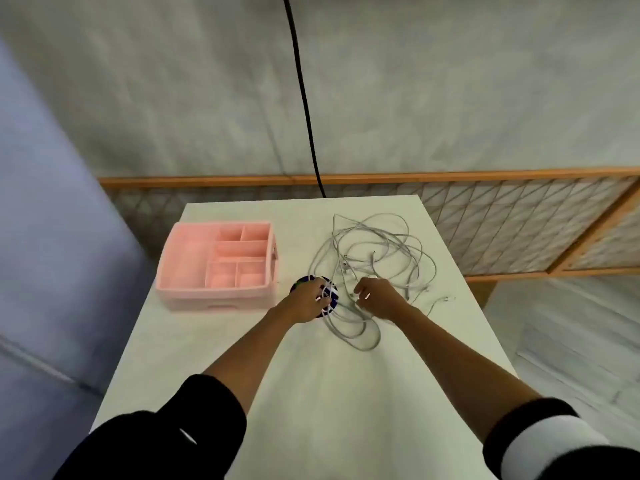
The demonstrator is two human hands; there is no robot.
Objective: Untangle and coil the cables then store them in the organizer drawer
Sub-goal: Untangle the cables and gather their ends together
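A tangle of thin white cables [377,251] lies spread over the right half of the white table [311,393]. My left hand [308,299] grips a strand of cable over a dark round disc [330,294]. My right hand [375,296] pinches another strand at the near edge of the tangle, a short way right of the left hand. A loop of cable [360,337] trails toward me below both hands. The pink organizer [180,271] stands open at the table's left, its several compartments holding nothing I can see.
A black cord [304,109] hangs down behind the table's far edge. A wooden-framed lattice rail [519,220] runs behind and to the right. The table's side edges drop off close to the organizer and the tangle.
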